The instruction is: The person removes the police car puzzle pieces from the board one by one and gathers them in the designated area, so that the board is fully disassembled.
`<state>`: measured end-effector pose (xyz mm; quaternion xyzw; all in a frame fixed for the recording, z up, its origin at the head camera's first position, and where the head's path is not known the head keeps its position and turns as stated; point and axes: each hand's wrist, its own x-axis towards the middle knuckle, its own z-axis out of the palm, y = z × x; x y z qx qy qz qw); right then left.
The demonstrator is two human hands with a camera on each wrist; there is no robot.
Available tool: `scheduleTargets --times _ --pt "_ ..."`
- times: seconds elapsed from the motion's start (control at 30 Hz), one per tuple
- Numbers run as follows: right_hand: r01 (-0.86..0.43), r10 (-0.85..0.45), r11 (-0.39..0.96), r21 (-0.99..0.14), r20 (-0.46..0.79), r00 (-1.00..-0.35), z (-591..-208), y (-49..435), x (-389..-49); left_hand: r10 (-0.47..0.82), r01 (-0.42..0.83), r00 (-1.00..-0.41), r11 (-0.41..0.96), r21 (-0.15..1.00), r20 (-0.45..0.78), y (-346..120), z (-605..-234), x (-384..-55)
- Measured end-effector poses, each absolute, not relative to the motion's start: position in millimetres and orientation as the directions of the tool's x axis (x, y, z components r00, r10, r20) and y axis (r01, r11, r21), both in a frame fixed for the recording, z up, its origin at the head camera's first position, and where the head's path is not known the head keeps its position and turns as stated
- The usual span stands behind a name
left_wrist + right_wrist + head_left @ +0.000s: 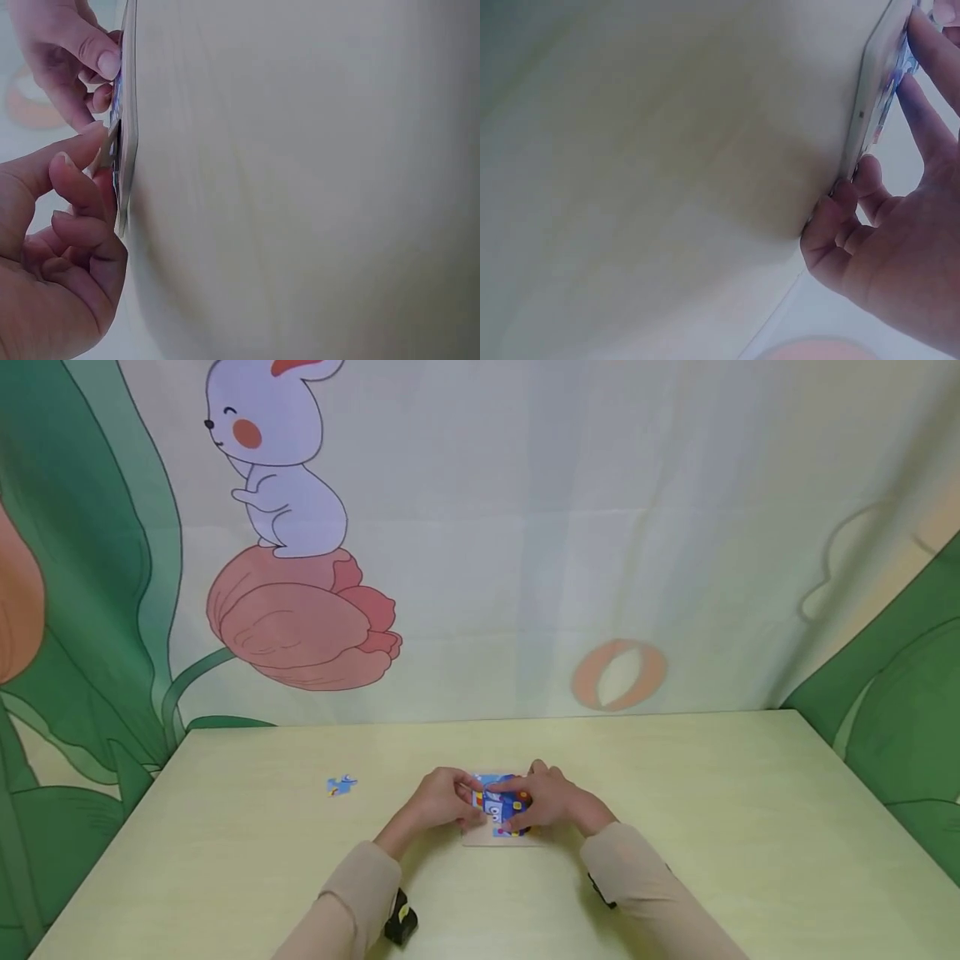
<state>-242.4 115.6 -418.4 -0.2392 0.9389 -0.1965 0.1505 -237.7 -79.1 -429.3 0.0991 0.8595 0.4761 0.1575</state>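
Observation:
A small jigsaw board (480, 841) with a blue cartoon picture lies on the table between both hands. My left hand (444, 797) is at the board's left side and pinches a jigsaw piece (111, 144) between thumb and fingers; the piece is tilted over the board's surface in the left wrist view. From the right, my right hand (557, 800) reaches over the board, index finger and thumb laid on the blue picture (493, 811). Its other fingers rest at the board's edge (849, 161) in the right wrist view. The hands hide parts of the picture.
A loose blue jigsaw piece (341, 786) lies on the pale table (225, 860), left of the board. Behind the table's back edge hangs a curtain (480, 568) printed with a rabbit and flowers. A black wrist device (402, 920) sits by the left sleeve.

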Motion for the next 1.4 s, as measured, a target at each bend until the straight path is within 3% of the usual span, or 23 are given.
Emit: scheduleTargets --times 0.37,0.77,0.97,1.1,1.4 --pt "-0.388 -0.502 0.815 -0.43 -0.191 -0.843 -415.6 113.7 -242.6 0.252 -0.154 -0.927 0.421 0.894 -0.278 -80.1 -432.5 -241.1" --pt "-0.386 -0.502 0.81 -0.441 -0.184 -0.845 -420.7 115.4 -242.2 0.232 -0.139 -0.943 0.372 0.918 -0.237 -78.5 -437.2 -238.6" --pt "-0.38 -0.495 0.813 -0.441 -0.181 -0.85 -419.1 114.1 -240.9 0.197 -0.187 -0.939 0.395 0.9 -0.282 -84.7 -436.3 -237.5" --pt "-0.358 -0.472 0.83 -0.429 -0.197 -0.859 -417.7 114.3 -240.1 0.154 -0.209 -0.946 0.386 0.898 -0.286 -98.5 -436.9 -240.7" --pt "-0.331 -0.459 0.829 -0.45 -0.21 -0.863 -417.5 114.7 -237.4 0.046 -0.144 -0.984 0.373 0.917 -0.173 -145.4 -434.0 -252.8"
